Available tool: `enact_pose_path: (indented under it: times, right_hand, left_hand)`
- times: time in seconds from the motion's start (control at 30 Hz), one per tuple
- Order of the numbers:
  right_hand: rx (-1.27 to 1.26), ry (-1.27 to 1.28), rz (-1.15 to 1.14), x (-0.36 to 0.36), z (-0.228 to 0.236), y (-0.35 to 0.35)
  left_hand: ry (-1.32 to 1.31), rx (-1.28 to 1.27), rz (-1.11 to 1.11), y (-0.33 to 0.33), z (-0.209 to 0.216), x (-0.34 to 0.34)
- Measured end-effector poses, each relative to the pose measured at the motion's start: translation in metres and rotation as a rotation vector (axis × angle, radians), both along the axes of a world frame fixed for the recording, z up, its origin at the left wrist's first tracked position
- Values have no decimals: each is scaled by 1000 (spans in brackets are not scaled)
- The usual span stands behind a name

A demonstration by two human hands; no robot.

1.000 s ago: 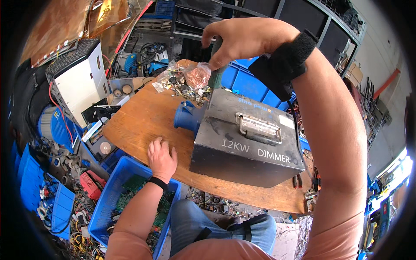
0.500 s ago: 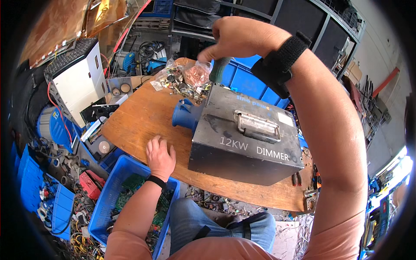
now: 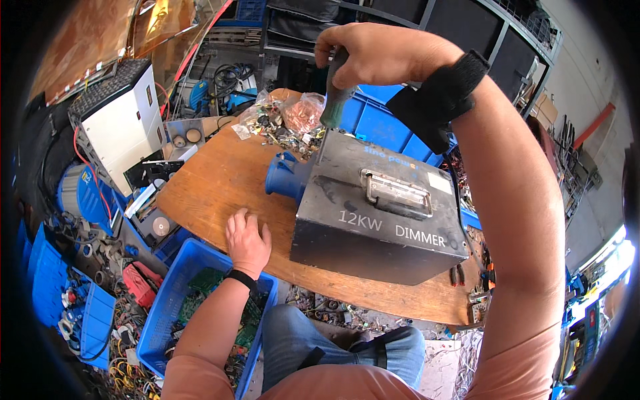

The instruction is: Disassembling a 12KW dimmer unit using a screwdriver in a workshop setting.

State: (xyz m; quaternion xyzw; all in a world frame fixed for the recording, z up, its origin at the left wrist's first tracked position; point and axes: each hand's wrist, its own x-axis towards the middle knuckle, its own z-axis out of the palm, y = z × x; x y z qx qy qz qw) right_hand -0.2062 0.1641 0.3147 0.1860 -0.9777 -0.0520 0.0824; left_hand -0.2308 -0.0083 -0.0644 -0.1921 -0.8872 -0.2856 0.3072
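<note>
One black box (image 3: 377, 237) stands on a wooden table (image 3: 207, 170), the right hand (image 3: 383, 53) clasping a green-handled tool (image 3: 335, 103) near the box's far-left corner, the left hand (image 3: 248, 241) resting empty. The box appears closed, blue connector (image 3: 283, 177) and top handle (image 3: 400, 193) attached; work looks early.

A black boxy metal case (image 3: 357, 200) sits on the brown wooden table (image 3: 207, 177), a blue round plastic connector (image 3: 283, 179) at its left end. A clear plastic bag (image 3: 303, 115) lies behind the connector on the table; a blue plastic bin (image 3: 375, 125) stands behind the case. Before the table's left part, a blue rectangular plastic crate (image 3: 159, 323) holds flat green circuit boards (image 3: 195, 305).
</note>
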Motion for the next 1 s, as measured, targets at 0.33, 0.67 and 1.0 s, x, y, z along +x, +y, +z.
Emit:
enact_pose_path:
  times: [0.33,0.67,1.0]
  right_hand:
    - [143,34,-207,7,0,-16]
    - [14,28,-108,9,0,-7]
    - [-9,65,-58,0,-4,-5]
  left_hand:
    - [3,1,5,-1,-1,-3]
    - [-9,-2,-12,0,0,-1]
    - [8,9,-7,-1,-2,-2]
